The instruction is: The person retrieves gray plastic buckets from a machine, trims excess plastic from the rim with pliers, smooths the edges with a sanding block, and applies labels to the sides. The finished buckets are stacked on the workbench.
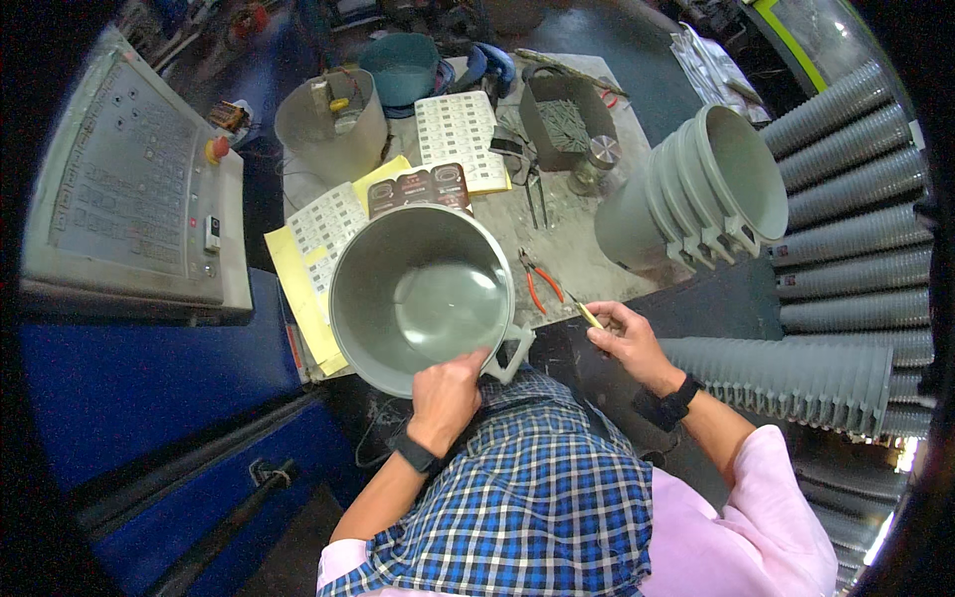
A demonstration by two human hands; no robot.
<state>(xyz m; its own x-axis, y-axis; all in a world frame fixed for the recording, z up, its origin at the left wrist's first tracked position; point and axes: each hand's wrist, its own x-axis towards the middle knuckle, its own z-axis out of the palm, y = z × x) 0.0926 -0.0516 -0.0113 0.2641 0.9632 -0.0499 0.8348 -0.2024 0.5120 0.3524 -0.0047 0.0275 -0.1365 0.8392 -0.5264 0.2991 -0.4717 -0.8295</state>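
My left hand [447, 400] is closed over the near rim of a round grey-green plastic bucket [366, 298]. The bucket tilts so that its open mouth faces me, and a lug handle [512, 355] juts from its rim beside that hand. To the right, my right hand [631, 344] pinches a slim tool with a yellow-green handle [590, 316] and a thin dark tip, perhaps a trimming knife; its tip points up and left, apart from the bucket. Orange-handled cutting pliers [537, 282] lie on the worktable [512, 234] between the bucket and the tool.
Nested buckets [647, 209] lean at the table's right, beside long rows of stacked grey plastic pieces [846, 199]. Sticker sheets [456, 134], a brown printed card [423, 187], a bin of small sticks [567, 119] and a pale tub [333, 129] stand behind. A control panel [129, 189] is left.
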